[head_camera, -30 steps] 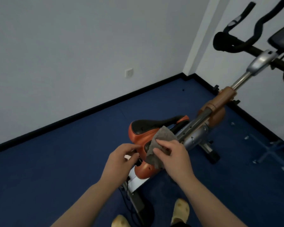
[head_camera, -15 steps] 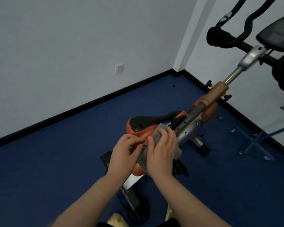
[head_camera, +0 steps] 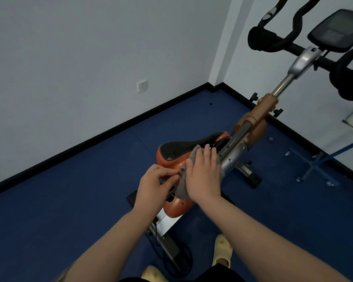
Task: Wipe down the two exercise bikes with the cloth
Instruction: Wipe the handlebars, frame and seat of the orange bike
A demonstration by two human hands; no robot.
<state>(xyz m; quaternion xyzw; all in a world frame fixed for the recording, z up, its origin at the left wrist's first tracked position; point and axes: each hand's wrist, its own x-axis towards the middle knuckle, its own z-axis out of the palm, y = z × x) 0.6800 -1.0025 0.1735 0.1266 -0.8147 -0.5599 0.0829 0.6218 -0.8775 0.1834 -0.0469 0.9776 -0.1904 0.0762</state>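
— Right hand [head_camera: 204, 176]: how is it being held?

— It is being laid flat, fingers straight and together, on a grey cloth [head_camera: 183, 186], which is being pressed against the rear of the saddle [head_camera: 175, 153] of an orange exercise bike [head_camera: 253, 123].

— And the left hand [head_camera: 153, 186]?

— It is being kept just beside the cloth's left edge, fingers curled at the orange underside of the saddle. Whether anything is being pinched there cannot be told.

— Where is the bike being seen?

— It is being shown on a blue floor [head_camera: 90, 200] near a room corner. Black handlebars [head_camera: 273, 39] and a console [head_camera: 334, 31] are being shown at upper right. Pale slippers [head_camera: 222, 253] are being worn below.
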